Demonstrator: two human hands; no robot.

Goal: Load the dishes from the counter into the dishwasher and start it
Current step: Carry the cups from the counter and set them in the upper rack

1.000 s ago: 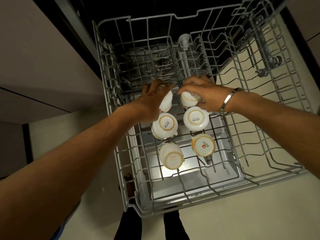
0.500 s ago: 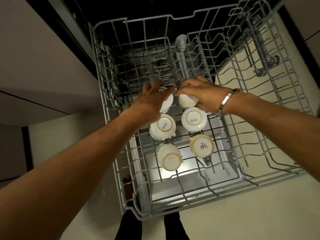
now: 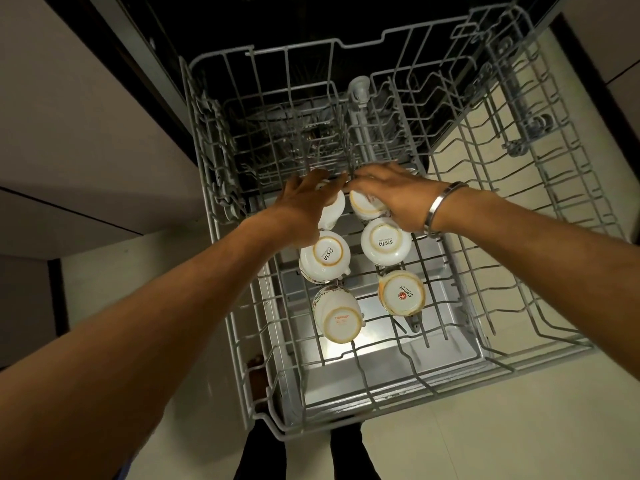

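Upper dishwasher rack [image 3: 519, 362], pulled out: six cups, two columns, bases up, axes near vertical. Four free cups: SISTA cup [image 3: 325, 256], second SISTA cup [image 3: 386, 242], tilted cup [image 3: 337, 317] at 6 o'clock, Sonny cup [image 3: 403, 294]. At 12 o'clock, left hand [image 3: 304, 209] grips left far cup [image 3: 334, 209], fingers curled over it; right hand [image 3: 391, 199], palm down, fingers curled round right far cup [image 3: 363, 207]. Bangle [image 3: 440, 206] on right wrist.

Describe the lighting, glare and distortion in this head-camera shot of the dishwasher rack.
Head view: dim overall; bright glare on the metal door panel beneath the rack; upturned cups lit and sharp, their printed bases readable; dishwasher interior nearly black; wide-angle lens bows the rack wires and stretches the forearms.
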